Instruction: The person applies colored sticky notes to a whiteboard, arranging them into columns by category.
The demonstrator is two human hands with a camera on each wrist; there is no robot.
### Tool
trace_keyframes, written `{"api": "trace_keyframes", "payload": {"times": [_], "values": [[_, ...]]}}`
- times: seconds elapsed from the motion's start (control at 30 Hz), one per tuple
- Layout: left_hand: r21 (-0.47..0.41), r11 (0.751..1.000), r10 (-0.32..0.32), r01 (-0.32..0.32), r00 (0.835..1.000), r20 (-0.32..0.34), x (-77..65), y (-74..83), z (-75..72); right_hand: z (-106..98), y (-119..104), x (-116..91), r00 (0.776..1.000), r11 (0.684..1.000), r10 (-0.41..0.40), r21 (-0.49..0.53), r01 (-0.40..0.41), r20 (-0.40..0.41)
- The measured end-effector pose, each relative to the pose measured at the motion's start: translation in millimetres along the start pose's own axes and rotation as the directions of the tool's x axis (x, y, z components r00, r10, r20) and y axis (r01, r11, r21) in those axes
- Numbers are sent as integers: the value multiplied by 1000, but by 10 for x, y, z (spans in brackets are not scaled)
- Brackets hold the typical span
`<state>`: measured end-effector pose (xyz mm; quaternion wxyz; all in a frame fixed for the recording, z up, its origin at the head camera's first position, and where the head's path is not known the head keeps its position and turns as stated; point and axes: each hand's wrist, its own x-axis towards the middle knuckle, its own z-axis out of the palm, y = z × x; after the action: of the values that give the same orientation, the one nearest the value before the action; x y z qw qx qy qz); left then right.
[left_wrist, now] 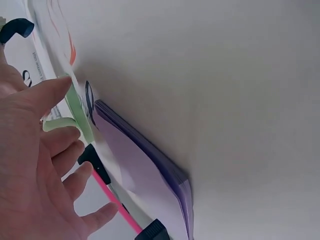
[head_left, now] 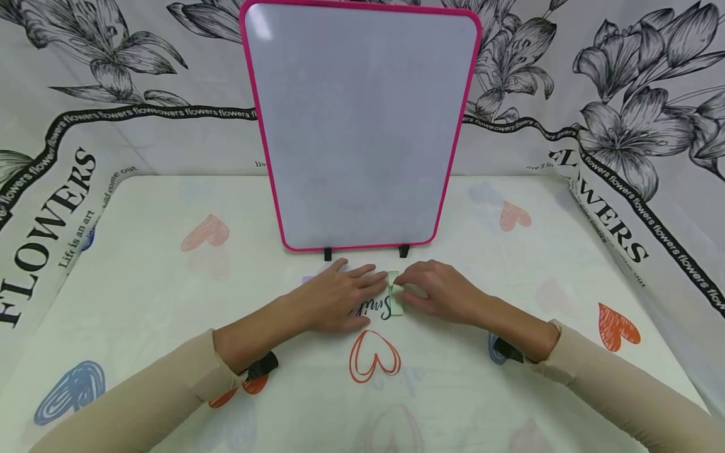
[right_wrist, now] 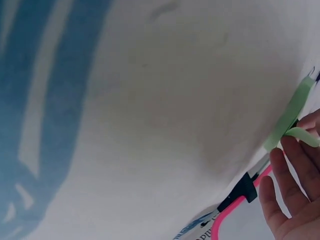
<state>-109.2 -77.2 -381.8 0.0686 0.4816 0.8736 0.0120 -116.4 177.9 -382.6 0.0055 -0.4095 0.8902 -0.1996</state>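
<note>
Below whiteboard [head_left: 360,126]: left hand [head_left: 340,296] flat on pad [left_wrist: 150,170]; right hand [head_left: 438,292] pinching green note [head_left: 394,293].

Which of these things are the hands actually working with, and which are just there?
In use: left hand flat on the purple pad; right hand peeling a green sticky note.
Just there: pink-framed whiteboard, heart-print tablecloth.
</note>
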Motion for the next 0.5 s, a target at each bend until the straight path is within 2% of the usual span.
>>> {"api": "trace_keyframes", "payload": {"times": [0.33, 0.5], "values": [[-2, 991, 134, -134, 990, -42, -95, 99, -23, -1, 7, -6, 1000, 1000, 3, 31, -3, -20], [27, 989, 149, -148, 988, -47, -70, 125, -13, 9, 12, -16, 1000, 999, -2, 52, 3, -31]]}}
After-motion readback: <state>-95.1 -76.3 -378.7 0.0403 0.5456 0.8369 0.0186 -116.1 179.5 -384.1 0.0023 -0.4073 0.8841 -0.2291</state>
